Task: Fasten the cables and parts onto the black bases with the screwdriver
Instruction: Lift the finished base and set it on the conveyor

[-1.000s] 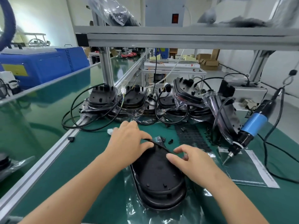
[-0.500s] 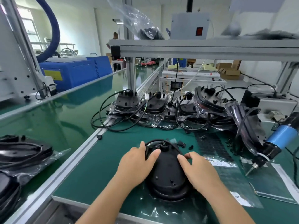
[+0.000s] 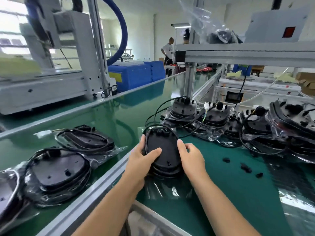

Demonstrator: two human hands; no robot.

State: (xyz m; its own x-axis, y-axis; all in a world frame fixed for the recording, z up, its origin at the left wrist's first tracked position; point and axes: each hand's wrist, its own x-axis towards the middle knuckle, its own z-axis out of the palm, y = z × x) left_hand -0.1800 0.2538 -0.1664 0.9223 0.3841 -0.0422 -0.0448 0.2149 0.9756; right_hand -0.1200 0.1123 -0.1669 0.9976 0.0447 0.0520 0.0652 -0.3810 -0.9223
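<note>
A black oval base [image 3: 163,149] with a cable looped round its far end is lifted between both hands over the green bench mat, near the aluminium rail. My left hand [image 3: 141,159] grips its left edge, thumb across the top. My right hand [image 3: 190,155] holds its right edge with curled fingers. A clear plastic bag [image 3: 168,189] hangs under the base. The screwdriver is out of view.
Two bagged bases with cables [image 3: 85,140] [image 3: 56,171] lie on the green conveyor belt [image 3: 109,114] at the left. A row of stacked bagged bases [image 3: 255,126] fills the back right. Small black parts [image 3: 245,167] lie loose on the mat. A person [image 3: 167,48] stands far back.
Both hands have carried the base leftward toward the rail and conveyor. My view has swung left, so the blue screwdriver has left the frame.
</note>
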